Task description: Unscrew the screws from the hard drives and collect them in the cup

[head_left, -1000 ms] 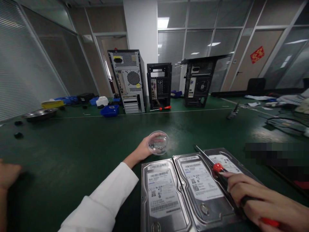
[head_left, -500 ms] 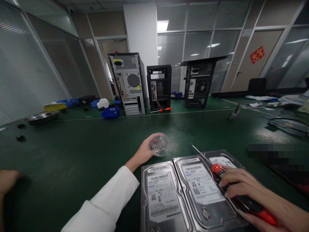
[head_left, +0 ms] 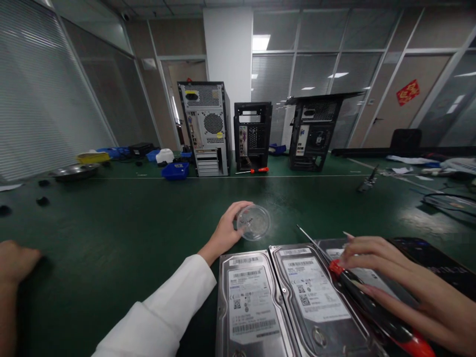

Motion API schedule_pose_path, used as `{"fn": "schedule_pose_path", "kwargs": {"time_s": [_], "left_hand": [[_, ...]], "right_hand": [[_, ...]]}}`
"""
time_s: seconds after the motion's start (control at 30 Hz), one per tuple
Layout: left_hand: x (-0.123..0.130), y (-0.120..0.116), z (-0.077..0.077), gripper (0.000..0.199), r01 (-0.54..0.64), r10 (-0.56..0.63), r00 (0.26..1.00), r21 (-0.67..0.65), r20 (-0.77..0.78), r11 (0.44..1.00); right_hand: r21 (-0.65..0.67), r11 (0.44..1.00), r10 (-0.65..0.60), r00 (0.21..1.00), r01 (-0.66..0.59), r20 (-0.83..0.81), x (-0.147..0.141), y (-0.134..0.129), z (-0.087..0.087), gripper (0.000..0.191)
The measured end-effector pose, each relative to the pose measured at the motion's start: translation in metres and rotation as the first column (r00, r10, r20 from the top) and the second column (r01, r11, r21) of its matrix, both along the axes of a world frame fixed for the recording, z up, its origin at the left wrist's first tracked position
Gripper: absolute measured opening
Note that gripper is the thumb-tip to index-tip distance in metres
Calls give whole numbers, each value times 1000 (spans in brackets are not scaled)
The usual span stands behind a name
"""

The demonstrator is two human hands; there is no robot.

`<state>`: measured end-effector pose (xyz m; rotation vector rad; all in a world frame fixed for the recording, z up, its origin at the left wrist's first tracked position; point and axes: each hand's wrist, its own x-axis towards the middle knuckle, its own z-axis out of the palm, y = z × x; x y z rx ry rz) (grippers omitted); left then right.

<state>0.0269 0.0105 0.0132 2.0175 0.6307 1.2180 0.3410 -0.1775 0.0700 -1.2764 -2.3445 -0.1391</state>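
Left hand (head_left: pixel 225 230), mine, white sleeve (head_left: pixel 163 302): fingers closed around the near-left side of the round cup.
Clear plastic cup (head_left: pixel 259 223), one: just beyond the far ends of the left and middle drives; whether its base touches the table I cannot tell.
Small metal pieces (head_left: pixel 247 221), several: inside the cup, gathered towards my left hand; too small to identify.
Right hand (head_left: pixel 405 277), mine: fingers fairly straight, thumb against the screwdriver's handle; whether they grip it I cannot tell.
Screwdriver (head_left: pixel 359 295), one, red-and-black handle: slanting over the middle and right drives, its tip pointing away and to the left.
Left drive (head_left: pixel 253 297) and middle drive (head_left: pixel 316 297): flat, side by side, labels up.
Right drive (head_left: pixel 375 280): partly hidden by my right hand.
Dark flat device (head_left: pixel 416 247), one: beyond my right hand.
Another person's hand (head_left: pixel 18 260): at the left edge, over the green table (head_left: pixel 148 218).
Computer cases, three, upright at the back: silver-backed case (head_left: pixel 204 129), smaller black case (head_left: pixel 256 136), larger black case (head_left: pixel 316 134).
Second screwdriver (head_left: pixel 260 170), red: before the smaller black case.
Blue tray (head_left: pixel 174 171): beside the silver-backed case.
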Motion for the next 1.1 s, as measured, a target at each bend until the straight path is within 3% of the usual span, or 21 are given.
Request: {"fn": "schedule_pose_path", "kwargs": {"time_s": [0.13, 0.2, 0.27, 0.37, 0.47, 0.67, 0.83, 1.1], "left_hand": [[3, 0, -3, 49, -19, 19, 999, -16, -36, 1000], [3, 1, -4, 49, -16, 16, 999, -16, -39, 1000], [3, 1, -5, 47, -13, 13, 999, -2, -46, 1000], [2, 2, -4, 47, -20, 20, 997, -4, -73, 1000], [2, 3, -5, 50, -25, 21, 996, -45, -84, 999], [2, 8, -10, 54, -48, 39, 995, -90, -95, 995], [3, 8, -11, 51, -77, 68, 992, -80, -104, 994], [3, 6, -8, 53, -84, 71, 993, -132, -98, 988]], "right_hand": [[-40, 963, 268, 958, -265, 103, -56, 30, 40, 39], [-86, 959, 281, 946, -270, 162, -88, 58, 55, 37], [-171, 968, 233, 905, -182, 355, -115, 89, 62, 42], [-258, 952, 274, 844, -168, 461, -141, 126, 58, 34], [-274, 953, 262, 814, -133, 519, -155, 141, 47, 27], [-245, 966, 210, 788, -78, 579, -163, 150, 36, 24], [-260, 961, 238, 766, -96, 597, -161, 160, 31, 15], [-309, 947, 269, 739, -86, 618, -159, 163, 30, 27]]}}
